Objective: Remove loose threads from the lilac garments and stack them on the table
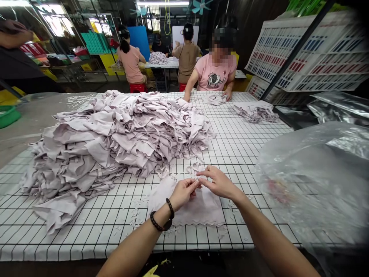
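A pale lilac-grey piece of cloth (198, 215) with a wavy lower edge lies flat in front of me, and thin strap-like strips (196, 168) show at its far end. Above this cloth, my left hand (186, 191), with dark beads on the wrist, is closed in a pinch; what is between its fingertips is too small to make out. My right hand (217, 182) meets it from the right, its thumb near the left fingertips and its index finger stretched out apart. A large heap of the same cloth (123, 134) lies to the left, just beyond my hands.
Small pale scraps (135, 211) are scattered over the grid-patterned tabletop (239, 154). Clear plastic bags (311, 181) bulge at the right edge. Across the table a person in a pink shirt (215, 73) handles cloth, near a small pile (256, 112). White crates (305, 50) stand behind.
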`<action>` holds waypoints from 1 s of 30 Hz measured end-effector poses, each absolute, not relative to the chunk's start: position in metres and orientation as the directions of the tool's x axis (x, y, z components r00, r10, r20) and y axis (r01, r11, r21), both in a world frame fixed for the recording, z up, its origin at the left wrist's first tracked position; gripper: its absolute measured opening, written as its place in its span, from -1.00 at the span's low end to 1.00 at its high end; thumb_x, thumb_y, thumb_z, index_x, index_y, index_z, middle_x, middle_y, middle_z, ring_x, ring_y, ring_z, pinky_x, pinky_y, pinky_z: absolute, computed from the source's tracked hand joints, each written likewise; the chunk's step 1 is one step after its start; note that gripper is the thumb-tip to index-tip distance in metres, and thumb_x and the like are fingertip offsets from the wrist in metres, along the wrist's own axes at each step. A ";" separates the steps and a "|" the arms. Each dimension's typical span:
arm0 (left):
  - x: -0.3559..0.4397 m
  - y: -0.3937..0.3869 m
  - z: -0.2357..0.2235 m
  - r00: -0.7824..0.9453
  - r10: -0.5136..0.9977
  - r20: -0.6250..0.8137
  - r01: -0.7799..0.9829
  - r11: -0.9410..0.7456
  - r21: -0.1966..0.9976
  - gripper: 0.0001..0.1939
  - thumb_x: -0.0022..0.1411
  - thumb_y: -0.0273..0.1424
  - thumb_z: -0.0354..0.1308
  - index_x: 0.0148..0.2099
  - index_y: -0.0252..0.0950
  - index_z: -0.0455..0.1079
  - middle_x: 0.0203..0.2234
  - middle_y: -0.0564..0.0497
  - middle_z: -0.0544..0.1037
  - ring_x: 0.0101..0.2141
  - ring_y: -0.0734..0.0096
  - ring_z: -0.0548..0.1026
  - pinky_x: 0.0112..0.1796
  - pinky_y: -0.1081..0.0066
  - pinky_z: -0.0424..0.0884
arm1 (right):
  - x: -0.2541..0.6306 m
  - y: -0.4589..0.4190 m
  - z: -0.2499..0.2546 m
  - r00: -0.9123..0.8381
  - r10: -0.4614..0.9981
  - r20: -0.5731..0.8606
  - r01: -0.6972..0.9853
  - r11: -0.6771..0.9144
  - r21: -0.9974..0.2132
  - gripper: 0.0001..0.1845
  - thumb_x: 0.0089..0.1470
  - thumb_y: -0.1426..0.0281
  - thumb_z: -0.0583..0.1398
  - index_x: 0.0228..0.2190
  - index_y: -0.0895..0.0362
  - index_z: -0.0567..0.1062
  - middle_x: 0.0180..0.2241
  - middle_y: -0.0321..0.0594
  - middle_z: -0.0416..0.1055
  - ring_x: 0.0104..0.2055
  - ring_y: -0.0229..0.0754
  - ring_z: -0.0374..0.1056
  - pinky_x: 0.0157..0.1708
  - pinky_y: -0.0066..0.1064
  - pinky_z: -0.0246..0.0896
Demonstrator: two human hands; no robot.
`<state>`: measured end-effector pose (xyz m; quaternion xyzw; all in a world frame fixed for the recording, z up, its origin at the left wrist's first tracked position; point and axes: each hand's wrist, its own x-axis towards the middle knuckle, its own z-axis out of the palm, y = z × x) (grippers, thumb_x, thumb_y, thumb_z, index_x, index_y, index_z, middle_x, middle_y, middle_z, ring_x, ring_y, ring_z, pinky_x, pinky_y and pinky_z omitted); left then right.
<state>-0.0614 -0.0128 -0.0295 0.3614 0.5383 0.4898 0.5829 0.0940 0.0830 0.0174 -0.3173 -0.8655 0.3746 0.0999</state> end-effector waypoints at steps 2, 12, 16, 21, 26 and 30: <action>-0.063 -0.012 -0.030 -0.050 0.966 -0.253 -0.115 0.246 0.962 -0.56 0.10 -0.03 0.15 -0.31 -0.37 0.43 -0.55 0.06 0.44 -0.63 0.60 0.27 -0.57 0.52 0.22 | 0.091 0.093 0.016 -0.837 0.547 -0.032 0.411 0.589 -0.696 -0.67 0.11 0.11 0.13 -0.24 0.04 0.53 -0.09 -0.12 0.35 0.02 -0.01 0.21 0.04 -0.14 0.07; -0.062 -0.012 -0.041 -0.070 0.967 -0.243 0.015 0.245 0.969 -0.56 0.11 -0.01 0.13 -0.36 -0.34 0.40 -0.53 0.05 0.47 -0.62 0.59 0.27 -0.59 0.54 0.23 | 0.077 0.125 0.001 -0.950 0.116 -0.291 0.294 0.010 -0.956 -0.63 -0.02 0.17 0.28 -0.29 0.17 0.36 -0.38 -0.26 0.38 -0.33 -0.25 0.30 -0.37 -0.44 0.16; -0.059 -0.011 -0.037 -0.010 0.955 -0.297 -0.095 0.295 0.951 -0.56 0.08 -0.04 0.18 -0.30 -0.37 0.43 -0.48 0.02 0.49 -0.62 0.60 0.26 -0.59 0.53 0.22 | 0.072 0.135 0.001 -0.954 0.003 -0.299 0.298 -0.061 -0.953 -0.68 -0.03 0.22 0.28 -0.37 0.20 0.37 -0.47 -0.31 0.35 -0.44 -0.33 0.23 -0.46 -0.50 0.06; -0.059 -0.013 -0.033 -0.055 0.958 -0.281 0.037 0.283 0.958 -0.59 0.17 -0.07 0.09 -0.27 -0.37 0.45 -0.44 -0.02 0.50 -0.58 0.56 0.28 -0.53 0.50 0.22 | 0.067 0.149 -0.002 -0.947 -0.052 -0.318 0.316 0.037 -0.948 -0.70 -0.05 0.24 0.29 -0.46 0.24 0.40 -0.53 -0.35 0.32 -0.50 -0.39 0.13 -0.51 -0.52 -0.05; -0.062 -0.028 -0.034 -0.256 0.967 -0.017 0.520 0.153 0.840 -0.68 0.12 -0.16 0.20 -0.16 -0.27 0.40 -0.26 -0.04 0.43 -0.25 0.32 0.37 -0.20 0.35 0.31 | 0.069 0.152 -0.011 -0.922 0.047 -0.385 0.388 0.120 -0.914 -0.66 -0.11 0.19 0.31 -0.44 0.23 0.45 -0.56 -0.38 0.28 -0.54 -0.40 0.11 -0.54 -0.53 0.01; -0.061 -0.034 -0.040 -0.246 0.967 -0.061 0.680 0.217 0.700 -0.72 0.09 -0.27 0.26 -0.18 -0.27 0.37 -0.24 -0.04 0.37 -0.17 0.25 0.34 -0.14 0.30 0.29 | 0.073 0.147 -0.019 -0.859 0.113 -0.499 0.511 0.142 -0.848 -0.63 -0.10 0.13 0.28 -0.39 0.19 0.46 -0.55 -0.35 0.30 -0.56 -0.38 0.19 -0.58 -0.53 0.10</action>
